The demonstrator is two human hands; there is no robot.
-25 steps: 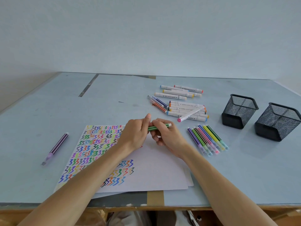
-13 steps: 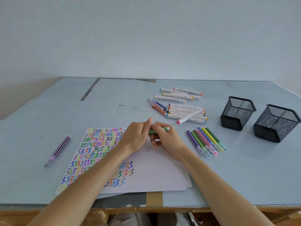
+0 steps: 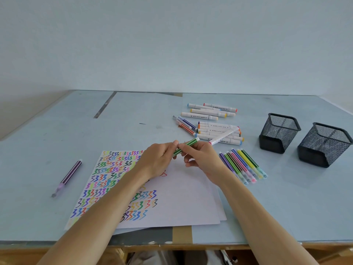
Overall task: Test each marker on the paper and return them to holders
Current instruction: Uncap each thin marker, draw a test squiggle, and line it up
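Both hands pinched green marker (image 3: 186, 146) above paper (image 3: 183, 197): left hand (image 3: 160, 159) at cap end, right hand (image 3: 200, 157) on barrel — likely uncapping for test. Holders (image 3: 279, 131) stood empty.

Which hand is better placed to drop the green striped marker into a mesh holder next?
Right. The right hand already pinches the green striped marker on its barrel, and both black mesh holders stand on that side. The left hand has its grip on the marker's other end, farther from them.
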